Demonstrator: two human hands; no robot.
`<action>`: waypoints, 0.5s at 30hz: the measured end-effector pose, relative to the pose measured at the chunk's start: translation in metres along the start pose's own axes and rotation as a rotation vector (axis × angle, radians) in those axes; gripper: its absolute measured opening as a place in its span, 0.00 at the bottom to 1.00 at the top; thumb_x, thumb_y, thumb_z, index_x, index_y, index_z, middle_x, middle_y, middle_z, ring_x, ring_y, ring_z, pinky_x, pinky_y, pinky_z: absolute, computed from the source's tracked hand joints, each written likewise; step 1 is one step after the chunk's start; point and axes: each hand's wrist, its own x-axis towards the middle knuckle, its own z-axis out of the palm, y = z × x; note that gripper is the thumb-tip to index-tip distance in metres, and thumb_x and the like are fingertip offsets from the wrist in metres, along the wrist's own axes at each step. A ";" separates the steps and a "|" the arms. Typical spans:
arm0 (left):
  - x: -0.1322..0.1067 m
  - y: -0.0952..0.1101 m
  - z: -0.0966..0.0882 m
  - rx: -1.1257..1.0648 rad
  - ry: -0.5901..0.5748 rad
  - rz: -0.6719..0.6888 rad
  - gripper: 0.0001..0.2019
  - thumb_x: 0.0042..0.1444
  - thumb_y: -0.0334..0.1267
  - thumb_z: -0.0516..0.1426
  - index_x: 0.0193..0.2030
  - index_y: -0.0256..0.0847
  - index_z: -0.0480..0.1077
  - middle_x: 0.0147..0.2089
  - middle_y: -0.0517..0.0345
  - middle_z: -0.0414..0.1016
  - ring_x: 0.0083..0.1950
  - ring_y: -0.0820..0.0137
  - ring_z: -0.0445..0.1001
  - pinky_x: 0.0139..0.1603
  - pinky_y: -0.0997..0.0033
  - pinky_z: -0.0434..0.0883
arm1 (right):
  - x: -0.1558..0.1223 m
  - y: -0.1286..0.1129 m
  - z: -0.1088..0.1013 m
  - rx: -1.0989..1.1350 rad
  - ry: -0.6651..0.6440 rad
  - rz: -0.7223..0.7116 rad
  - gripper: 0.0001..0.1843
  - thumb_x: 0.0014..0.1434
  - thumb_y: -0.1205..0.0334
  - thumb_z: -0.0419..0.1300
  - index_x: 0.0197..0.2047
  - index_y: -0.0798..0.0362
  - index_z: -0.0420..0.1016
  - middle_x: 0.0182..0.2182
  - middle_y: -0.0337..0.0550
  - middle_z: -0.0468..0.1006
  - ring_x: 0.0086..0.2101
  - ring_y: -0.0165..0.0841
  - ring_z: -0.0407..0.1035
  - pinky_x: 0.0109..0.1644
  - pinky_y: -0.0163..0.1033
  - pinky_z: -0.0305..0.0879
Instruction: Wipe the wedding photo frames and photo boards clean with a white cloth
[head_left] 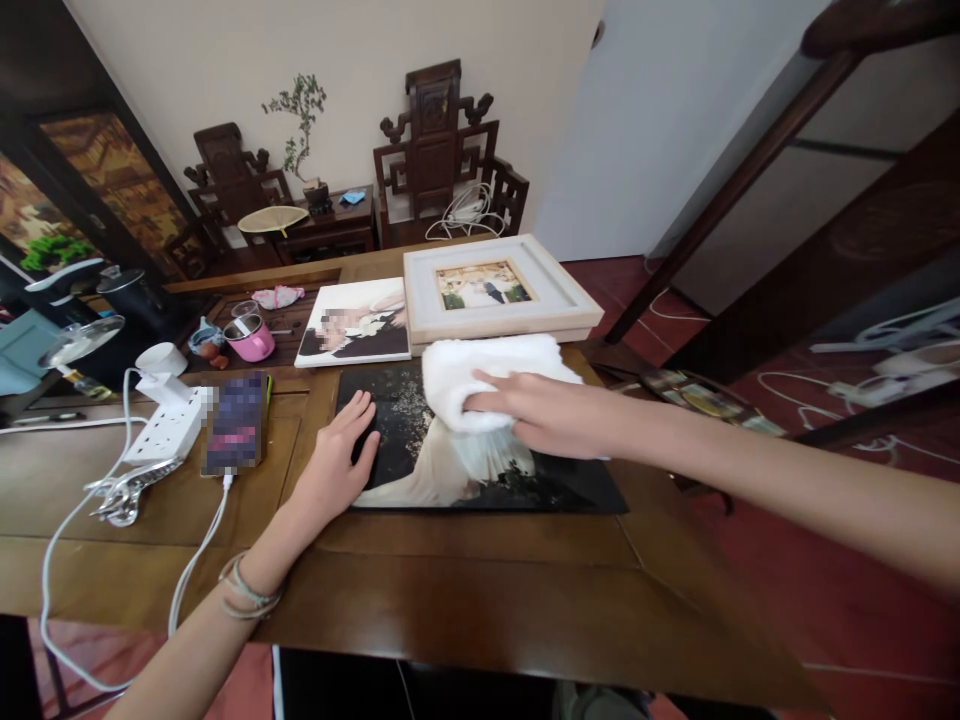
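Observation:
A dark photo print (442, 478) with a pale gown in it lies flat on the wooden table (480, 575). My right hand (525, 405) grips a folded white towel (480, 370) and presses it on the upper right part of the print, hiding that area. At the print's left edge, my left hand (341, 455) rests flat with its fingers stretched out, holding nothing. A white framed picture (499, 290) lies just beyond the towel. Left of that frame is a smaller photo panel (356, 322) with a white border.
To the left lie a phone (236, 425) on a charging cable, a white power strip (169, 425) and a silver clip (131, 490). Behind them stand a pink mug (250, 338) and a black kettle (133, 300). Carved wooden chairs (439, 150) are against the wall.

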 end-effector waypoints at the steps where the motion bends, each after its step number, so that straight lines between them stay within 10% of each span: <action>1: 0.000 0.000 0.000 0.002 0.002 0.003 0.22 0.65 0.40 0.49 0.60 0.28 0.68 0.66 0.35 0.64 0.70 0.55 0.60 0.69 0.49 0.59 | -0.010 0.010 0.005 -0.029 0.019 0.002 0.32 0.47 0.81 0.48 0.53 0.51 0.74 0.59 0.56 0.70 0.47 0.47 0.74 0.49 0.52 0.70; 7: 0.002 0.000 0.000 0.028 0.012 0.006 0.22 0.65 0.40 0.50 0.60 0.29 0.69 0.66 0.37 0.65 0.69 0.56 0.61 0.69 0.47 0.60 | -0.055 0.031 0.042 -0.085 0.210 -0.171 0.35 0.41 0.83 0.48 0.49 0.51 0.76 0.67 0.47 0.59 0.67 0.51 0.46 0.63 0.64 0.57; 15: 0.003 0.000 0.001 0.053 0.023 0.018 0.22 0.64 0.41 0.50 0.59 0.30 0.70 0.65 0.38 0.66 0.69 0.56 0.62 0.68 0.48 0.61 | -0.107 -0.053 0.071 0.032 0.265 -0.337 0.16 0.49 0.77 0.56 0.36 0.52 0.81 0.68 0.46 0.57 0.67 0.55 0.38 0.67 0.68 0.43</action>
